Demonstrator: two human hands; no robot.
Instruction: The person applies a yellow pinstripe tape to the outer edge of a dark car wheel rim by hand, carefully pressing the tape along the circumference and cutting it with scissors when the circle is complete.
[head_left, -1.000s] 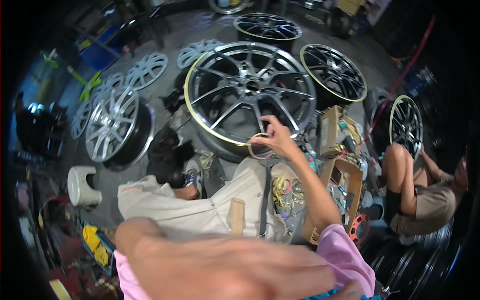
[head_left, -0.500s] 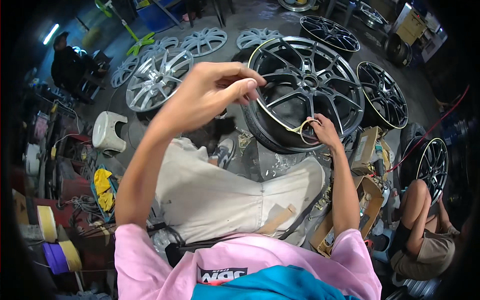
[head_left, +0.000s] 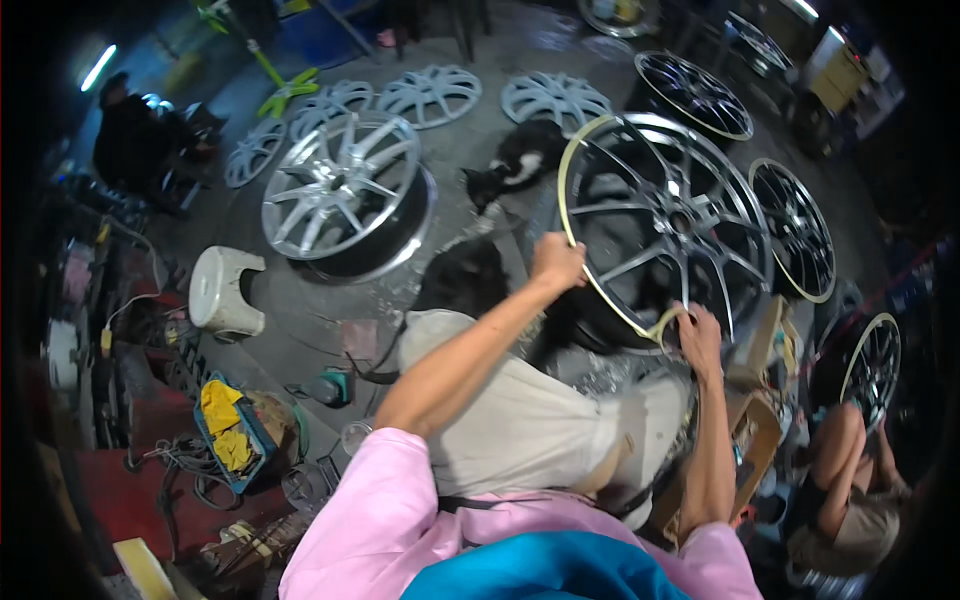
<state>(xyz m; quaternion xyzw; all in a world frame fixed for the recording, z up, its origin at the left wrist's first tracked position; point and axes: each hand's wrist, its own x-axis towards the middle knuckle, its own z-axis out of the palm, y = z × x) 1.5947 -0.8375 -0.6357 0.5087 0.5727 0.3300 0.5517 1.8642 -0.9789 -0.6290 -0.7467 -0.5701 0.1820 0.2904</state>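
A dark alloy wheel [head_left: 684, 224] with slim spokes stands tilted in front of me. Pale yellow masking tape [head_left: 566, 185] runs along the left and lower edge of its rim. At the lower left of that rim, my left hand [head_left: 558, 263] has its fingers closed against the taped edge. Lower and to the right, my right hand [head_left: 698, 338] grips a roll of masking tape [head_left: 664, 328] beside the rim. The fingers partly cover the roll.
To the left lie a bright silver wheel [head_left: 338, 182], a white stool [head_left: 225, 290] and a blue basket with yellow cloths [head_left: 228, 415]. A black-and-white cat [head_left: 520, 165] is beyond my left hand. Another person [head_left: 845, 490] sits at the right by a taped wheel [head_left: 872, 365].
My left hand has come down from the air to the rim's lower left edge. My right hand stays with the tape roll at the rim. The view has shifted left.
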